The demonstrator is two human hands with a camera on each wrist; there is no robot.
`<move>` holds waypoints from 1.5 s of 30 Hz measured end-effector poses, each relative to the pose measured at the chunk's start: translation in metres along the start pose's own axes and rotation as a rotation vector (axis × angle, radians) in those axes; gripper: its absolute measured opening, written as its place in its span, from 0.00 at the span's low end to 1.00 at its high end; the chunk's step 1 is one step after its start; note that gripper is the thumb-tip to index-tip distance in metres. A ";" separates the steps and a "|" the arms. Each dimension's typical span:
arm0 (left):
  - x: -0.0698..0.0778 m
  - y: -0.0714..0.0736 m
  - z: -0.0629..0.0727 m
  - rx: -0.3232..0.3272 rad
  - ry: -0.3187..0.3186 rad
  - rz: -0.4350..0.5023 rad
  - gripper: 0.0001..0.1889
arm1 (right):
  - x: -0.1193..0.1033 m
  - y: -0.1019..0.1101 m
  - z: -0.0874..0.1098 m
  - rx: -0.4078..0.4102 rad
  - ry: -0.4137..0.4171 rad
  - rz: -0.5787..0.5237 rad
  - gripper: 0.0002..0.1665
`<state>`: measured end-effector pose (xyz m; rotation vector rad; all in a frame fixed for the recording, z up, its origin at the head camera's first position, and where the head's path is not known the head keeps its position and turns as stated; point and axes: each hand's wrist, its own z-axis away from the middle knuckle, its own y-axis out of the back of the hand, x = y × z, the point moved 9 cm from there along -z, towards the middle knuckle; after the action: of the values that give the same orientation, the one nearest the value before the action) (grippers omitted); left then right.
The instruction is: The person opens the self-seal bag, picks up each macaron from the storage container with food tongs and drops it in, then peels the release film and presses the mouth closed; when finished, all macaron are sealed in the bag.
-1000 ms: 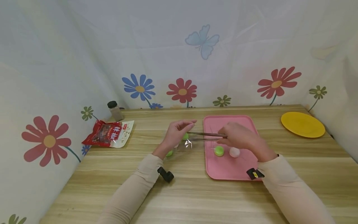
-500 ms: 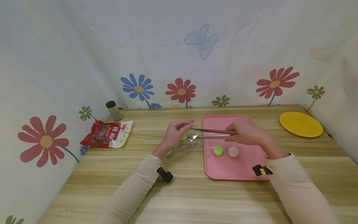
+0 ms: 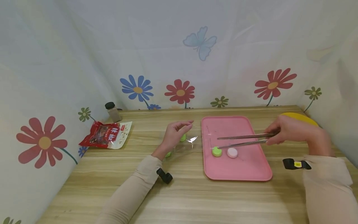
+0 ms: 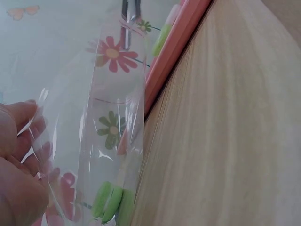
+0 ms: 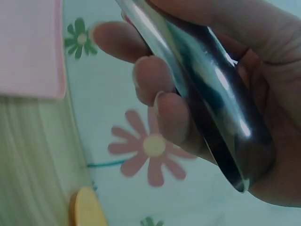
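Note:
My left hand (image 3: 172,135) pinches the edge of a clear plastic bag (image 4: 117,89) left of the pink tray (image 3: 237,171). Green macarons (image 4: 107,202) lie inside the bag, partly behind that hand in the head view. My right hand (image 3: 291,130) grips metal tongs (image 5: 225,108) near their closed end, with the arms spread apart and nothing between them. Their tips point left over the tray, close to a green macaron (image 3: 216,151); whether the lower tip touches it I cannot tell. A pale pink macaron (image 3: 232,152) sits just right of the green one.
A yellow plate (image 3: 303,119) at the back right is partly covered by my right hand. At the back left stand a dark-capped jar (image 3: 113,112) and a red-and-white food packet (image 3: 107,135). A flowered curtain (image 3: 156,56) borders the wooden table.
My right hand has moved right with the tongs, whose tips have left the bag and are now over the tray, spread wider. My left hand stays put with the bag.

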<state>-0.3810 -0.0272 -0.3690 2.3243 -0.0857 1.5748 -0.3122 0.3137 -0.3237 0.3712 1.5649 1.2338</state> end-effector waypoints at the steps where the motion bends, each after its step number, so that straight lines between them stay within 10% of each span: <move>1: -0.003 0.000 -0.001 0.003 0.001 -0.001 0.09 | 0.007 0.001 0.003 0.000 0.007 -0.012 0.16; 12: -0.025 0.003 -0.008 0.010 -0.006 0.007 0.11 | 0.078 -0.013 0.018 -0.034 -0.053 -0.144 0.18; 24: -0.002 0.001 0.000 0.010 0.004 -0.012 0.10 | 0.107 -0.030 0.015 -0.056 -0.141 -0.213 0.20; 34: 0.003 0.000 0.001 0.010 0.010 -0.018 0.10 | 0.077 -0.013 0.009 0.048 -0.043 -0.139 0.18; 45: -0.021 -0.001 -0.007 -0.034 0.000 0.001 0.11 | 0.000 -0.034 -0.050 0.060 0.057 -0.131 0.23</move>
<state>-0.3952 -0.0268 -0.3860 2.2983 -0.1126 1.5613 -0.3434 0.2733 -0.3567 0.2691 1.6514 1.1073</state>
